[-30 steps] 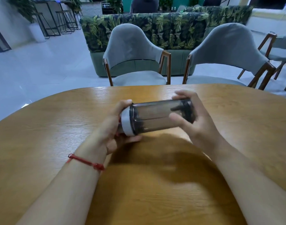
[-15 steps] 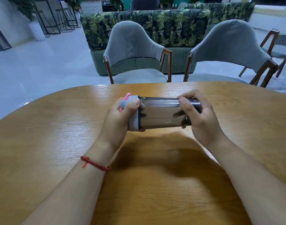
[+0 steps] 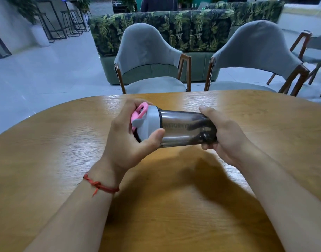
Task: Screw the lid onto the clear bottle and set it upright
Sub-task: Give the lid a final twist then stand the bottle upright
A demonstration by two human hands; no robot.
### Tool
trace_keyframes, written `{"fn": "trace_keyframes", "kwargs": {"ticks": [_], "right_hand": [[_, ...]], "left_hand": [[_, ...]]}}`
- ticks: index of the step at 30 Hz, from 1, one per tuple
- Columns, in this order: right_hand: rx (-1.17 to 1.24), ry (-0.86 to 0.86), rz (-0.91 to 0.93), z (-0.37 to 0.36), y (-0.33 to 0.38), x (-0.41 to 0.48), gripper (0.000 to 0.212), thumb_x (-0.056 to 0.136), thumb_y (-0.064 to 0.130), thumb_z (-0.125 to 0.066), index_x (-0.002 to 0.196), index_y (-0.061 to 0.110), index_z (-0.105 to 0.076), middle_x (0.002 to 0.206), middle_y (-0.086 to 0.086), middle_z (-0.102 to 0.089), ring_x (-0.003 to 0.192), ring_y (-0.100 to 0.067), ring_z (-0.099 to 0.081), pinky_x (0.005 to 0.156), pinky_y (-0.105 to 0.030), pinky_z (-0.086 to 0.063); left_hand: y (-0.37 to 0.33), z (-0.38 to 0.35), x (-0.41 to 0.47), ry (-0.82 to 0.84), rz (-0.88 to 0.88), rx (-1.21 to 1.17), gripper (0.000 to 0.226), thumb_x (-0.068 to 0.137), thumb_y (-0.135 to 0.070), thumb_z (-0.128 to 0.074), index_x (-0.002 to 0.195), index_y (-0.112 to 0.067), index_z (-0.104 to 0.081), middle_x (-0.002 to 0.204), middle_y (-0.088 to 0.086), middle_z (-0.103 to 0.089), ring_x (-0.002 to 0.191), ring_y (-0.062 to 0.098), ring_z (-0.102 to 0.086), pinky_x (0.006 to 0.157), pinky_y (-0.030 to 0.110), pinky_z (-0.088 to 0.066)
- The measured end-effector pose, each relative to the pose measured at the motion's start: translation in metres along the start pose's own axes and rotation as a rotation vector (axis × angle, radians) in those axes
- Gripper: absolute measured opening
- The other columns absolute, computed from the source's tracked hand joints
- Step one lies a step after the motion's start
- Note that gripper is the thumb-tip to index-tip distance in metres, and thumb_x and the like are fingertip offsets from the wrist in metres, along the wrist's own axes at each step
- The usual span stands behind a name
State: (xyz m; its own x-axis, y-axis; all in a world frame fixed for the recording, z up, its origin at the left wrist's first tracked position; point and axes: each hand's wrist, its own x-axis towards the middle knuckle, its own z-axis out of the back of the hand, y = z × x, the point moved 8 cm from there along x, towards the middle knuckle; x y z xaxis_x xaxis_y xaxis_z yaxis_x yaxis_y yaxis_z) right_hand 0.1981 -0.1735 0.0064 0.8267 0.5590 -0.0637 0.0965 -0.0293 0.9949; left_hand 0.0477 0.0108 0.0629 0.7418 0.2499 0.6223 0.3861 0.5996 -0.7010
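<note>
Grey lid [image 3: 150, 122] gripped by left hand [image 3: 127, 135], right hand [image 3: 223, 131] holding bottle [image 3: 183, 130], lettering illegible.

A clear bottle [image 3: 181, 130] is held on its side above the wooden table [image 3: 46, 151], with its grey lid [image 3: 150, 122] gripped by the left hand [image 3: 128, 137] and its bottom end wrapped by the right hand [image 3: 227, 133].

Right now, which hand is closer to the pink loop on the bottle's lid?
Left. The left hand wraps the grey lid, touching the pink loop. The right hand grips the bottle at its opposite end.
</note>
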Motion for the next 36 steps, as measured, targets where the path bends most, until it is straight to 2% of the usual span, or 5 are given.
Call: {"fn": "trace_keyframes", "kwargs": {"ticks": [13,23,26,30,36], "right_hand": [[0.019,-0.054,0.356,-0.03,0.016,-0.025,0.034,0.102,0.026,-0.074,0.132,0.023,-0.059,0.126,-0.004,-0.065,0.107,-0.02,-0.076,0.077,-0.035,-0.065],[-0.442,0.112,0.42,-0.072,-0.006,-0.026,0.083,0.092,0.036,-0.086,0.16,0.045,-0.04,0.153,0.015,-0.061,0.137,-0.007,-0.062,0.114,-0.041,-0.055],[-0.501,0.092,0.423,-0.075,-0.006,-0.021,0.091,0.092,0.035,-0.086,0.166,0.045,-0.033,0.156,0.014,-0.061,0.138,-0.002,-0.06,0.108,-0.028,-0.057],[-0.521,0.13,0.395,-0.102,-0.012,-0.008,0.095,0.094,0.037,-0.085,0.169,0.042,-0.028,0.161,0.012,-0.058,0.137,-0.003,-0.058,0.091,-0.004,-0.05],[-0.507,0.171,0.373,-0.169,-0.017,0.032,0.09,0.097,0.023,-0.084,0.166,0.036,-0.027,0.153,0.011,-0.06,0.094,0.031,-0.057,0.079,0.001,-0.046]], "left_hand": [[0.066,-0.006,-0.006,-0.312,0.682,-0.617,0.076,0.095,-0.064,-0.073,0.152,-0.016,-0.057,0.148,0.014,-0.069,0.129,0.032,-0.072,0.09,0.045,-0.067],[0.038,-0.01,0.0,-0.183,0.416,-0.502,0.087,0.095,-0.073,-0.061,0.156,-0.011,-0.053,0.146,0.017,-0.071,0.136,0.033,-0.069,0.108,0.058,-0.058],[0.035,-0.011,-0.001,-0.166,0.358,-0.444,0.069,0.106,-0.053,-0.049,0.155,-0.004,-0.047,0.139,0.017,-0.071,0.126,0.02,-0.074,0.098,0.039,-0.063],[0.047,-0.004,-0.001,-0.187,0.409,-0.565,0.067,0.113,-0.053,-0.045,0.161,-0.006,-0.045,0.148,0.035,-0.062,0.131,0.051,-0.067,0.099,0.071,-0.059],[0.069,0.056,-0.003,-0.557,0.432,-0.442,0.041,0.118,-0.024,-0.041,0.145,-0.001,-0.061,0.121,0.011,-0.073,0.096,0.006,-0.074,0.074,0.024,-0.062]]}}
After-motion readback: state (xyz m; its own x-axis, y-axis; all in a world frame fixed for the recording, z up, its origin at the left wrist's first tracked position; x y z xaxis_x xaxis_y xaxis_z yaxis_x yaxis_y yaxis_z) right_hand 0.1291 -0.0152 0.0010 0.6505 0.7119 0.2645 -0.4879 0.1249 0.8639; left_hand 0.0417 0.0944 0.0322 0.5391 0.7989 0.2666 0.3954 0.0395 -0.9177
